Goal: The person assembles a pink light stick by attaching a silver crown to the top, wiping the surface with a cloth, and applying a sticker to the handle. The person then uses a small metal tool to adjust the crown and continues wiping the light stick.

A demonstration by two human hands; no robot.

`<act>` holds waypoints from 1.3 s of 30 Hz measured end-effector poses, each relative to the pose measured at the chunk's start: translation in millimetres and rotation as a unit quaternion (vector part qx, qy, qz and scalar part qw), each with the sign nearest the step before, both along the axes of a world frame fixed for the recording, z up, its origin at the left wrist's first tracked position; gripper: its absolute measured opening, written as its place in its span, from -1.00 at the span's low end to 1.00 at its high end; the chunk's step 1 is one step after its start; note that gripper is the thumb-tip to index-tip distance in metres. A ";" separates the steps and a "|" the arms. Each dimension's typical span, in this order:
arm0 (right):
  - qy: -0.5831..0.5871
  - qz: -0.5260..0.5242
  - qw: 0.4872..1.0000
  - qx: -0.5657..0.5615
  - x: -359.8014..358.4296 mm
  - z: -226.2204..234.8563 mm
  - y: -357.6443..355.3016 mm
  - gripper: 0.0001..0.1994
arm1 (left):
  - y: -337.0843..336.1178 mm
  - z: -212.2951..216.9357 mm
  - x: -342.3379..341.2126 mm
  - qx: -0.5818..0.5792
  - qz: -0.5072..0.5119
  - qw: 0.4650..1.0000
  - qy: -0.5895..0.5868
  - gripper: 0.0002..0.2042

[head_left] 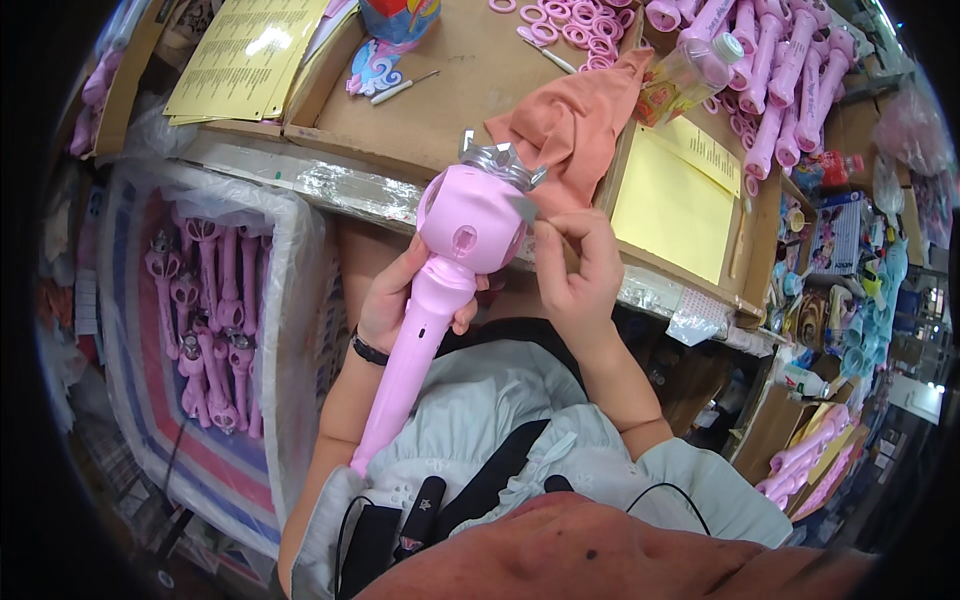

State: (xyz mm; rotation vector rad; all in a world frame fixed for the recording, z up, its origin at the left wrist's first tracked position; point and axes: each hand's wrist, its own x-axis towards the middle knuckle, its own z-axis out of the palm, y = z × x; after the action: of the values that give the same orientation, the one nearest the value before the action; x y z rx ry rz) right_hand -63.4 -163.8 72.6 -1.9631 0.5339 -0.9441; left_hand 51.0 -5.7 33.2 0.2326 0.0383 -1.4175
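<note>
My left hand [388, 303] is wrapped around the neck of a pink toy wand [405, 345], just below its round head. The wand tilts, its handle running down toward my lap and its silver crown [500, 163] pointing away from me. Beside the head's right side, my right hand [583, 268] has its fingers curled in a pinch. A greyish patch shows on the head close to those fingertips, but I cannot make out what they hold. An orange cloth [570, 125] lies on the table just beyond the crown.
Pink rings [590, 30] and more pink wand parts [790, 70] lie at the far right, near a clear bottle [690, 75]. Yellow printed sheets [675, 205] rest on the table. A lined crate [125, 290] at left holds several finished-looking wands. A white-handled tool [400, 88] lies beyond.
</note>
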 end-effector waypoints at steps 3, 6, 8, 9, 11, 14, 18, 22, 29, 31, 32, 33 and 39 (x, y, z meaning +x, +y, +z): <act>-0.010 -0.001 1.000 0.002 -0.3 -0.1 -1.7 -0.91 | -0.9 0.1 0.2 -0.003 0.002 1.000 0.005 -0.49; 0.020 0.025 0.999 -0.043 -2.2 0.8 -1.8 -0.94 | -1.0 1.0 -0.2 0.001 0.008 1.000 0.006 -0.49; 0.005 0.012 1.000 -0.023 -3.1 1.2 -1.6 -0.94 | -1.3 1.4 -0.4 0.001 0.008 1.000 0.006 -0.49; 0.003 0.006 1.000 -0.011 -2.9 1.0 -1.8 -0.93 | -1.3 1.7 -0.4 0.000 0.008 1.000 0.006 -0.49; 0.002 0.019 0.999 -0.028 -0.4 -0.8 -2.9 -0.94 | -1.0 1.6 -1.0 -0.001 0.012 1.000 0.006 -0.49; 0.008 -0.005 1.000 -0.017 4.9 -4.7 -10.7 -0.92 | -1.4 0.1 -0.4 -0.005 0.011 1.000 0.003 -0.49; -0.054 0.044 0.989 0.131 1.2 -5.0 -20.4 -0.92 | 0.6 -3.0 -0.6 0.017 0.013 1.000 -0.005 -0.47; -0.046 0.104 0.985 0.133 2.0 -3.1 -31.8 -0.88 | 2.3 -6.0 -0.6 0.025 0.008 1.000 -0.003 -0.43; -0.041 0.154 0.986 0.045 9.1 3.2 -36.8 -0.90 | 2.4 -8.2 -1.6 0.014 0.009 1.000 0.021 -0.39; -0.034 0.158 0.985 0.058 10.5 7.8 -37.6 -0.87 | 2.9 -8.5 -1.5 0.018 0.007 1.000 0.022 -0.38; -0.039 0.171 0.983 0.047 11.6 10.3 -39.2 -0.86 | 2.9 -8.8 -1.6 0.018 0.007 1.000 0.025 -0.38; -0.047 0.174 0.983 -0.017 13.3 12.6 -43.1 -0.85 | 2.6 -9.2 -1.7 0.018 0.007 0.999 0.027 -0.38; -0.040 0.191 0.963 -0.188 24.0 15.2 -62.5 -0.84 | 1.8 -8.5 -2.1 0.009 0.006 0.999 0.052 -0.38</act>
State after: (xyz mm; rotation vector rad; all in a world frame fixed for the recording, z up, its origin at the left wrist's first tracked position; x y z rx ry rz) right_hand -39.4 -226.4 87.8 -2.2441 -0.0850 -0.9167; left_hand 48.9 -3.9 24.7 0.1729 0.1389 -1.4173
